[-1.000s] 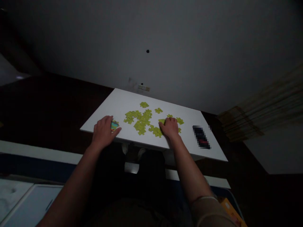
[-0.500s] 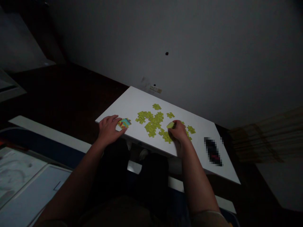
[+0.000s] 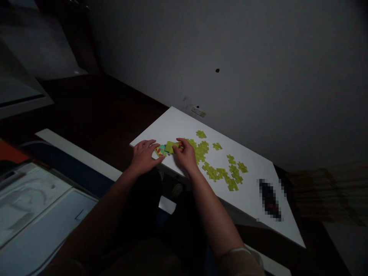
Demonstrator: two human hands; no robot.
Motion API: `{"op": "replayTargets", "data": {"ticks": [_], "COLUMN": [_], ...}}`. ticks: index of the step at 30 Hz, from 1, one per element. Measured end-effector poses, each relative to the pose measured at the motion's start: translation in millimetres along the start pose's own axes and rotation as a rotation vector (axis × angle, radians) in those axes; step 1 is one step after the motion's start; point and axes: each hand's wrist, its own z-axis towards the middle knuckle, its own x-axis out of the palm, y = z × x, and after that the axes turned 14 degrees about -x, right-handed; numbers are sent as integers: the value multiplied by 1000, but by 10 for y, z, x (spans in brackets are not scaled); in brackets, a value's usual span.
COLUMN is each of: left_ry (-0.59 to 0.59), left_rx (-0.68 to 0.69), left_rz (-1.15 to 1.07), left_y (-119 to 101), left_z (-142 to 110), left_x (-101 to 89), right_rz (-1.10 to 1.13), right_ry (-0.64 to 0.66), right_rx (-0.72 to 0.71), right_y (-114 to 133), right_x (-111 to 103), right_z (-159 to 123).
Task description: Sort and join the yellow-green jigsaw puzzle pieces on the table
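Note:
My left hand (image 3: 143, 158) rests at the near left end of the white table (image 3: 169, 124), thumb and fingers bracketing the edges of a puzzle section with a coloured picture (image 3: 160, 150). Pinched in my right hand (image 3: 186, 156) is a puzzle piece (image 3: 171, 147) with its plain yellow-green side up. This piece is right beside the picture section and partly overlaps it in view; whether they touch, I cannot tell. Several loose yellow-green puzzle pieces (image 3: 202, 149) lie to the right of my right hand, some overlapping, more of them (image 3: 235, 174) farther right.
A blurred-out dark object (image 3: 269, 199) lies at the table's right end. Behind the table stands a grey wall (image 3: 258, 96) with a socket strip (image 3: 198, 112) low on it. At lower left is a white board-like surface (image 3: 48, 230). A curtain (image 3: 327, 195) hangs at right.
My right hand has moved left from the loose pieces to the picture section, carrying a yellow-green piece. My left hand stays at the picture section. The camera view has shifted somewhat.

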Motion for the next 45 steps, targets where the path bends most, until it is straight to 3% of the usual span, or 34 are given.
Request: {"op": "replayTargets", "data": {"ticks": [4, 8, 13, 18, 23, 32, 38, 41, 45], "left_ry": [6, -9, 32, 102, 128, 303, 317, 390, 577], "left_rx": [15, 31, 144, 355, 355, 361, 20, 54, 75], "left_rz": [-2, 15, 102, 129, 59, -188, -552, -602, -748], "left_y": [27, 25, -7, -56, -167, -227, -626, -913, -1202], "left_z": [3, -2, -53, -235, -366, -193, -127, -34, 93], "left_x": [19, 9, -32, 123, 265, 1, 20, 138, 413], "right_rz": [-324, -489, -491, -532, -573, -508, -386, -306, -180], "right_ry": [121, 190, 131, 45, -33, 23, 22, 8, -123], "right_rx": [-103, -234, -303, -320, -274, -256, -265, -256, -90], "right_y": [29, 80, 134, 94, 29, 23, 0, -13, -36], "right_x": [200, 162, -124, -602, -980, -1003, -1060, -1063, -1090], "right_z": [68, 50, -202, -585, -805, -908, -919, -932, -937]}}
